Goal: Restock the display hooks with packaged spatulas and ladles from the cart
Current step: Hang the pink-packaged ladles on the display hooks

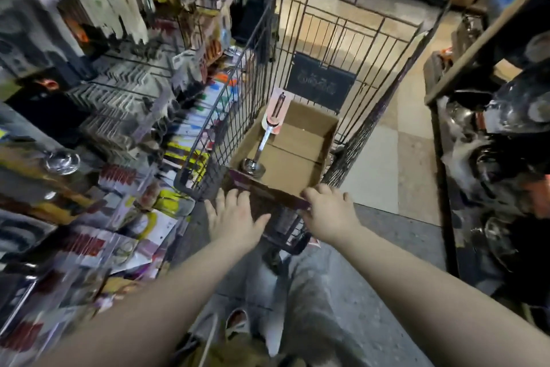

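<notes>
One ladle (pixel 262 143) lay in the box (pixel 297 158). Its steel bowl sat in the near-left corner and its handle ran away from you along the left wall. A pink card (pixel 276 110) wrapped the handle end, which leaned on the far-left rim and stuck up above it.

The box was open-topped brown cardboard with a purple near edge. It stood inside the wire cart (pixel 342 27), against the cart's left side and near end. A dark sign (pixel 321 81) hung on the cart's far wall, its writing too blurred to read.

Your left hand (pixel 235 223) reached to the box's near edge, palm down, fingers straight and spread, holding nothing. Whether the fingertips touched the cardboard could not be told.

Your right hand (pixel 330 212) was at the near-right corner of the box. Its fingers curled over the rim with the thumb on the outer side, so it held the box there.

The hooks (pixel 125 81) stood to your left, just beside the cart, crowded with carded goods. Motion blur hid what most of them were; yellow, red and white packs showed in rows. A shelf (pixel 476 48) on your right carried shiny metal ware wrapped in plastic. Tiled floor (pixel 387 158) showed past the cart, and grey floor lay under your feet.
</notes>
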